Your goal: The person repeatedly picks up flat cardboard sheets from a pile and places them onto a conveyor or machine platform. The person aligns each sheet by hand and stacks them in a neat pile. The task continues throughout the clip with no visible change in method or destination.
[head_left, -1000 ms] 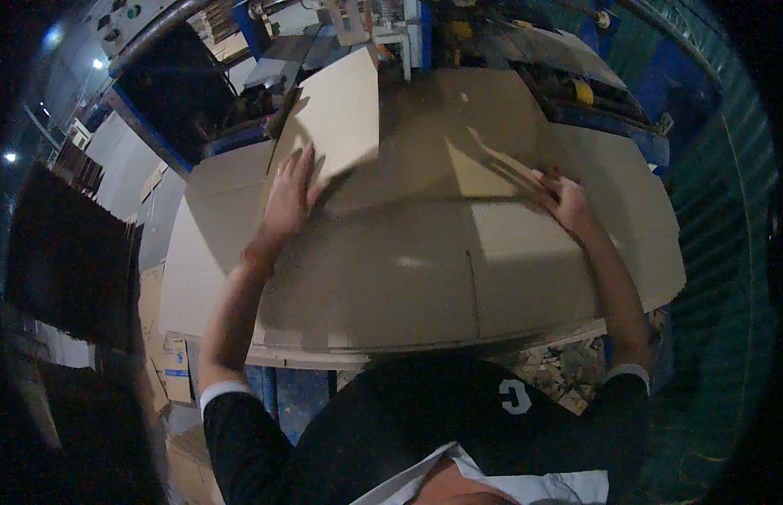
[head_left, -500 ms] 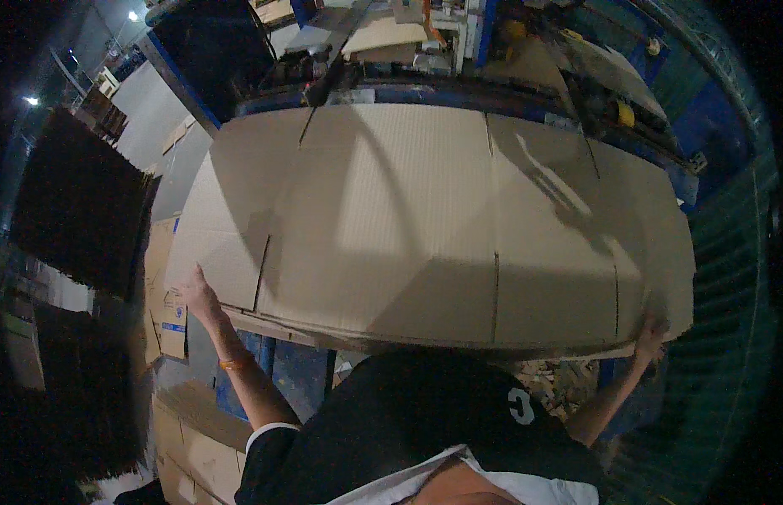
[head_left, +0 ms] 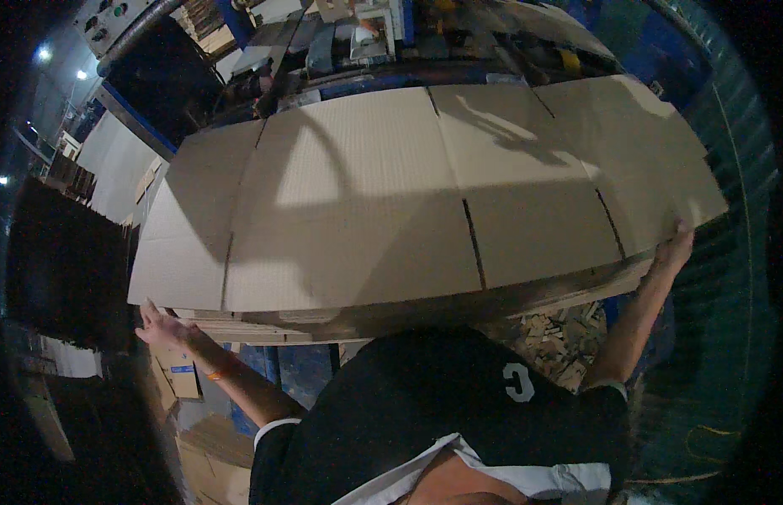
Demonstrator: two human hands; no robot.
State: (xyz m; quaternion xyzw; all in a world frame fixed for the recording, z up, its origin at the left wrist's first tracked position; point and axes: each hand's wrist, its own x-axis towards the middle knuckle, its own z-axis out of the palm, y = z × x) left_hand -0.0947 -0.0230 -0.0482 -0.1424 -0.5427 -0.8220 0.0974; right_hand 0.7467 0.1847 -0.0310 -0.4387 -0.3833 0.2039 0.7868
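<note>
A wide, creased and slotted brown cardboard sheet point(head_left: 349, 227) spreads across the view in front of me, lying at a slant over more cardboard. At its near left corner is my left hand point(head_left: 166, 328), thumb and fingers at the edge, gripping it there; part of the fingers is hard to make out. My right hand point(head_left: 677, 246) grips the near edge toward the right end, thumb on top and the other fingers hidden beneath. Below the sheet, the edges of a cardboard stack point(head_left: 324, 324) show along the near side.
A blue-framed machine point(head_left: 341, 80) stands beyond the sheet's far edge. Cardboard scraps point(head_left: 560, 341) lie below at the right. Dark stacks point(head_left: 67, 261) stand at the left, with flat cardboard point(head_left: 210, 467) lower down. A green corrugated surface point(head_left: 703, 353) borders the right.
The sheet has turned, its right end moving farther away and its left end nearer. My right hand has gone up and outward with it; my left hand has shifted left and nearer.
</note>
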